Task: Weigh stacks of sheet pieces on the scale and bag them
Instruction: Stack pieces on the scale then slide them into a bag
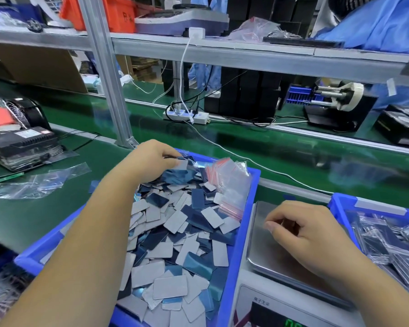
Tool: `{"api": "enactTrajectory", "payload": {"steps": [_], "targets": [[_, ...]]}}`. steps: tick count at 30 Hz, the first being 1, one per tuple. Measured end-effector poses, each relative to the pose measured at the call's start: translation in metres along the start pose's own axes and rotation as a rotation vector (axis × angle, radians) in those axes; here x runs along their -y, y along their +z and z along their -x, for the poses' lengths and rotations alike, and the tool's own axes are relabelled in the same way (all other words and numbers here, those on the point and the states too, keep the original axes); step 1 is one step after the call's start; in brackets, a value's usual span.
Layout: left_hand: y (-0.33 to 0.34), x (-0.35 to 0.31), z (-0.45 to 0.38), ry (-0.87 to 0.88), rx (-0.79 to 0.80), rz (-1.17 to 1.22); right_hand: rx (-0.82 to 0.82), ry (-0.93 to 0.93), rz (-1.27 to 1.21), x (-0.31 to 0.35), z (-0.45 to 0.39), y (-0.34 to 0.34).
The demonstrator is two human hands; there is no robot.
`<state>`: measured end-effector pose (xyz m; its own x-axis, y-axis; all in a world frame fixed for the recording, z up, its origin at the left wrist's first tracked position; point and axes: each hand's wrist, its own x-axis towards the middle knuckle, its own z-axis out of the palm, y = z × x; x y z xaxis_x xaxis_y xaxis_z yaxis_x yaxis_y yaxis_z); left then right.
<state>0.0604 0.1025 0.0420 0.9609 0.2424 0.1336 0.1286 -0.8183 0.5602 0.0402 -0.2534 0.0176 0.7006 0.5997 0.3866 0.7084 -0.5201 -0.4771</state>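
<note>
While a power strip (187, 115) and cables lay behind on the green belt (281, 147), sheet pieces (175, 232) filled the blue bin (236, 244) — pinched at its far end by the left hand (151, 159); the right hand (302, 232), loosely curled, held nothing over the scale (265, 251).

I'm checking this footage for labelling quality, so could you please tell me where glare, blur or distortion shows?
Head view: wide-angle bending curves the grey metal shelf rail; overhead light glares on the glossy green conveyor belt and the steel scale pan; the shiny blue and grey sheet pieces reflect; the scale's green display is cropped, unreadable.
</note>
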Motion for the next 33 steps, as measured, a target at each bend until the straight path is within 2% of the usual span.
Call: {"api": "enactTrajectory", "payload": {"steps": [5, 8, 14, 20, 26, 28, 33], "targets": [[-0.013, -0.013, 0.01, 0.019, 0.007, 0.089, -0.007, 0.001, 0.0, 0.001, 0.0, -0.001], [-0.014, -0.019, 0.014, 0.023, 0.069, 0.168, -0.007, 0.001, 0.008, 0.002, 0.0, -0.002], [0.014, -0.034, 0.022, -0.03, 0.126, 0.33, -0.001, 0.017, 0.019, 0.002, 0.001, -0.002], [0.024, -0.046, 0.016, -0.024, -0.019, 0.465, -0.007, 0.038, 0.017, 0.001, 0.0, -0.004], [0.046, -0.052, 0.014, -0.108, -0.188, 0.419, -0.024, 0.079, 0.023, 0.002, -0.002, -0.006], [0.053, -0.062, 0.017, -0.094, -0.192, 0.419, -0.057, 0.106, 0.008, 0.0, -0.003, -0.008], [0.079, -0.111, 0.03, 0.018, -0.048, 0.508, -0.258, 0.315, -0.115, -0.01, -0.011, -0.027]]}}
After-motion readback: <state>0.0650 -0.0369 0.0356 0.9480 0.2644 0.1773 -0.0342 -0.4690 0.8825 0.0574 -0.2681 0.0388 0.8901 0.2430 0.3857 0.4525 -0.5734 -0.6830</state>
